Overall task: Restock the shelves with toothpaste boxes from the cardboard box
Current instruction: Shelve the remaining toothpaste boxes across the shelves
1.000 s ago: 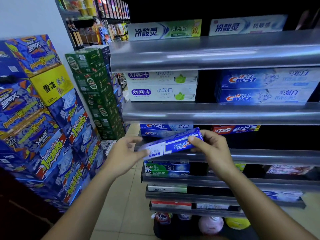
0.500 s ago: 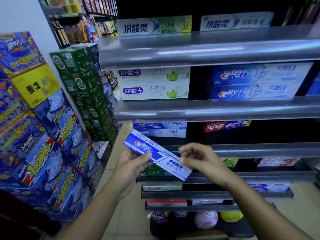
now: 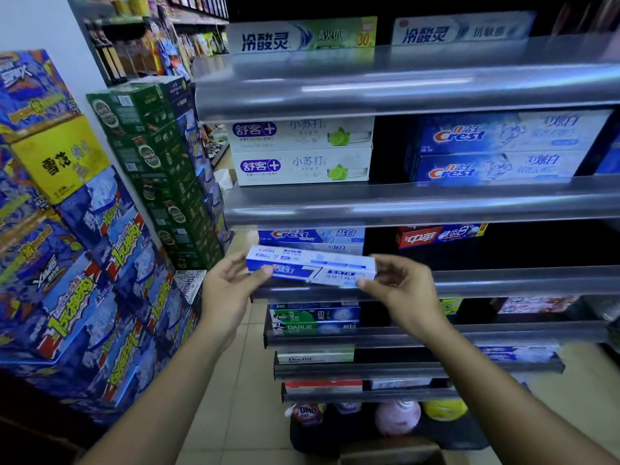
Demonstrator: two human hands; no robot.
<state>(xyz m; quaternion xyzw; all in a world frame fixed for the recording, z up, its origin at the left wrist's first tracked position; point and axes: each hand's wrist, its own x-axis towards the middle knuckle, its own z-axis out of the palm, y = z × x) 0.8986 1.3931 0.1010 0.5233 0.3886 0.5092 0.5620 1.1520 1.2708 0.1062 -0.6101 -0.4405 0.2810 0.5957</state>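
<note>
A blue and white toothpaste box [image 3: 310, 266] is held level between both hands, just in front of the third shelf's rail [image 3: 503, 281]. My left hand [image 3: 231, 286] grips its left end and my right hand [image 3: 401, 286] pinches its right end. Right behind it, Crest boxes [image 3: 310, 237] lie stacked on that shelf's left part. A brown edge of the cardboard box [image 3: 391, 453] shows at the bottom of the frame.
Grey metal shelves [image 3: 402, 203] carry more toothpaste: white boxes [image 3: 302, 151], Crest boxes [image 3: 503, 146], a red box [image 3: 439, 234], Darlie boxes [image 3: 313, 318]. Stacks of blue drink cartons [image 3: 84, 263] and green cartons [image 3: 157, 169] fill the left. Tiled floor [image 3: 235, 397] lies between.
The toothpaste box was tilted down to the right half a second ago; it is now turned level with another face up and has moved closer to the third shelf.
</note>
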